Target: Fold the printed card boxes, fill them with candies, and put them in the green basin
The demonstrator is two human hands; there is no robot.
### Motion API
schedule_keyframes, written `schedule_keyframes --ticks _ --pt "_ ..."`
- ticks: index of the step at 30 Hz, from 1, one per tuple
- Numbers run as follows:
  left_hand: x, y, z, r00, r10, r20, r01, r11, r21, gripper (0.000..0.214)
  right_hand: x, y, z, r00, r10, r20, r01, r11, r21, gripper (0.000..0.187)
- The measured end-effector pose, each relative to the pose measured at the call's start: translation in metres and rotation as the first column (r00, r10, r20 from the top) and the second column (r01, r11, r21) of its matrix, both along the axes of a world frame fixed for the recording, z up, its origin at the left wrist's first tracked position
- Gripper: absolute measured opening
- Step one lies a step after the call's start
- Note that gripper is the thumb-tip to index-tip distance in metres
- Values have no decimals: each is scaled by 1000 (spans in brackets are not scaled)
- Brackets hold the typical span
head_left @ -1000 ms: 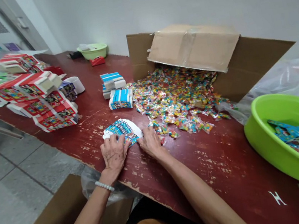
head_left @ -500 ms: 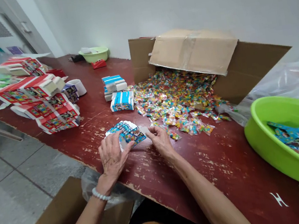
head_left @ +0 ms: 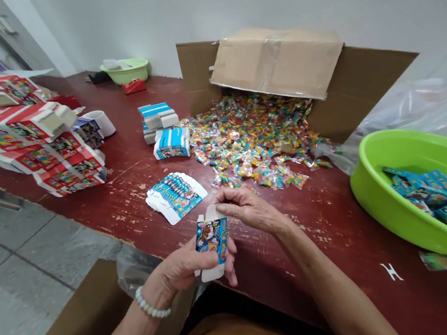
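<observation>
My left hand (head_left: 188,266) grips a small blue printed carton (head_left: 211,241) just above the table's near edge, fingers wrapped round its sides. My right hand (head_left: 247,209) pinches the white flap at the carton's top end. A fanned stack of flat blue cartons (head_left: 174,195) lies on the red table (head_left: 338,239) just beyond my hands. Behind it, a heap of small colourful candy packets (head_left: 253,139) spills from a cardboard box (head_left: 283,66) lying on its side.
A green basin (head_left: 389,214) with filled blue cartons stands at the right. Piles of red-and-white boxes (head_left: 35,147) sit at the left, blue-and-white boxes (head_left: 163,129) and a tape roll (head_left: 102,122) mid-table. A second green bowl (head_left: 125,69) is far back. A cardboard box (head_left: 82,322) stands below the table edge.
My hands lifted one flat carton off the fanned stack, drew it toward me over the table edge, and it now stands opened up between both hands.
</observation>
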State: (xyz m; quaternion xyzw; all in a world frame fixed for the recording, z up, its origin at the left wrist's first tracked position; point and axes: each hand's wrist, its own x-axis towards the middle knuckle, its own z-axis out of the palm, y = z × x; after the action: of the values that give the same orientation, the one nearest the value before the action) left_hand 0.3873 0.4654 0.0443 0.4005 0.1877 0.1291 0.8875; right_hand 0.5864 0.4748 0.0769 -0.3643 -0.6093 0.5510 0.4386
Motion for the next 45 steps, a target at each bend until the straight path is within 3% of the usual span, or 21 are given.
schedule_keyframes --ticks 4,7,9,11,15,17,21,24,27,30,34,36,39,43,45 --pt "7 -9 4 977 189 -102 -177 978 113 42 -4 -6 3 998 -60 -22 60 998 -14 18" --pt "15 -13 8 918 361 -164 -319 918 235 35 -9 -16 0 981 -163 -108 155 984 -83 33" --pt "21 -13 8 871 454 -189 -396 875 280 33 -14 -24 -7 980 -136 -148 109 978 -181 42" --pt "26 -12 6 833 517 -196 -449 839 306 33 -18 -30 -15 984 -127 -128 92 965 -246 34" --pt "28 -9 4 764 599 -241 -495 783 377 40 -21 -34 -23 919 -394 10 393 914 -101 21" --pt "26 -11 4 702 678 -218 -563 716 412 53 -20 -33 -23 878 -476 42 478 876 -56 18" --pt "24 -20 4 570 815 -101 -675 535 508 76 -20 -33 -27 853 -521 -22 513 845 -151 45" --pt "24 -24 4 575 816 -64 -640 497 586 62 -23 -36 -34 865 -486 -126 467 871 -152 32" --pt "24 -22 7 610 787 -89 -627 548 554 42 -21 -37 -37 877 -458 -144 440 887 -138 20" --pt "23 -18 10 633 757 -159 -617 618 488 34 -14 -35 -34 900 -423 -107 394 893 -218 28" --pt "22 -15 8 635 751 -181 -574 615 541 31 -6 -30 -27 918 -370 -145 317 902 -295 34" --pt "22 -14 6 636 755 -158 -578 602 550 33 -4 -29 -26 937 -328 -121 296 928 -226 32" --pt "24 -16 7 623 767 -155 -662 623 417 54 -6 -31 -29 936 -347 -68 342 937 -69 22" --pt "25 -22 11 779 572 -257 -554 820 146 56 -12 -38 -40 921 -379 -92 373 925 -76 23" --pt "26 -24 10 822 493 -286 -495 866 69 54 -14 -42 -42 947 -317 -56 311 945 -103 24"
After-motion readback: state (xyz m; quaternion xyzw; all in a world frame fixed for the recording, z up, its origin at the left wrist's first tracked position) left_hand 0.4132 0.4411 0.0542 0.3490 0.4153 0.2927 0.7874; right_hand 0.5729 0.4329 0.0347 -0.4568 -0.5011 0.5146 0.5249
